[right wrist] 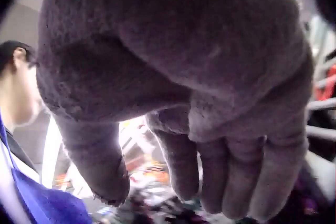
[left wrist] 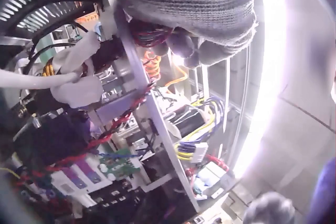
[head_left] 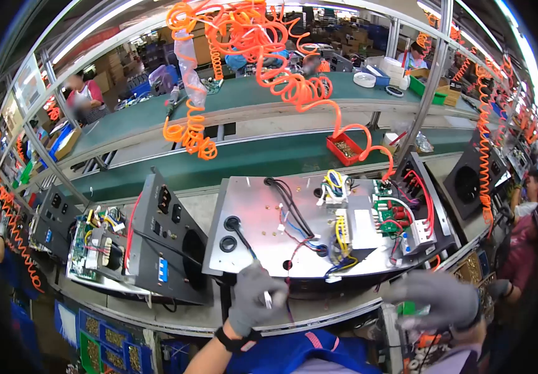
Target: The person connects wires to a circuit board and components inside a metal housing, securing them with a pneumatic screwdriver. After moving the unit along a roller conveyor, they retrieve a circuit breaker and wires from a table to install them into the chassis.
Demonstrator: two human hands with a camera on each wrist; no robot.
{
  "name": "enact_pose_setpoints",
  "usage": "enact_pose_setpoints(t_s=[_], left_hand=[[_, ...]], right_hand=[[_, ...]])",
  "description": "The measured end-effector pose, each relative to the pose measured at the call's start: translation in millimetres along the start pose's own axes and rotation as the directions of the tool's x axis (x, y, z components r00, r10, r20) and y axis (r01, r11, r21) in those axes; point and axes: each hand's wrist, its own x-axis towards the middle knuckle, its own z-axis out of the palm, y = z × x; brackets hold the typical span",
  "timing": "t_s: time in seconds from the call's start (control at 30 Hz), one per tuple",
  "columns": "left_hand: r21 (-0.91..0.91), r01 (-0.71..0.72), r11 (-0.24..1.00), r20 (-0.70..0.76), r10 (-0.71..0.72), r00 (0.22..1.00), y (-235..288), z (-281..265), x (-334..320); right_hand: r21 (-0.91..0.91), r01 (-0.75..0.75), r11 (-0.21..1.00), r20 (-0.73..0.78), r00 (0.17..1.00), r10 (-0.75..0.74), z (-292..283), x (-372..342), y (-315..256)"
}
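My gloved left hand (head_left: 257,296) is at the front edge of a silver metal panel (head_left: 259,215), fingers curled round wires. In the left wrist view a bundle of dark red and black wires (left wrist: 149,34) lies under the curled glove. A small white piece (head_left: 267,300) shows at the fingers in the head view. A black cable (head_left: 244,240) runs from a grommet in the panel toward this hand. My gloved right hand (head_left: 437,299) hangs right of the panel over the parts below, its fingers (right wrist: 241,176) extended downward and loose, holding nothing.
Circuit boards (head_left: 393,215) and yellow wires (head_left: 342,234) sit on the panel's right part. A second dark-faced unit (head_left: 163,237) stands left. Beyond are a green conveyor (head_left: 269,156), a red tray of screws (head_left: 345,149) and hanging orange coiled hoses (head_left: 294,87). Other people work around.
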Motion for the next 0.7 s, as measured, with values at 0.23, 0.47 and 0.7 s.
enact_pose_setpoints(t_s=[0.23, 0.47, 0.7], left_hand=[[-0.002, -0.104, 0.995, 0.162, 0.103, 0.981, -35.0, -47.1, -78.2], [0.117, -0.224, 0.968, 0.218, 0.195, 0.956, -84.5, -77.9, -120.5], [-0.171, -0.176, 0.969, -0.052, 0.17, 0.984, -24.3, -115.2, -8.2]], right_hand=[[-0.378, -0.046, 0.925, 0.096, 0.991, 0.089, -22.7, 240.4, -5.3], [-0.603, -0.422, 0.677, 0.154, 0.772, 0.617, 29.9, 364.8, 64.6], [0.097, -0.512, 0.854, 0.228, 0.846, 0.481, 52.2, 403.4, 80.3]])
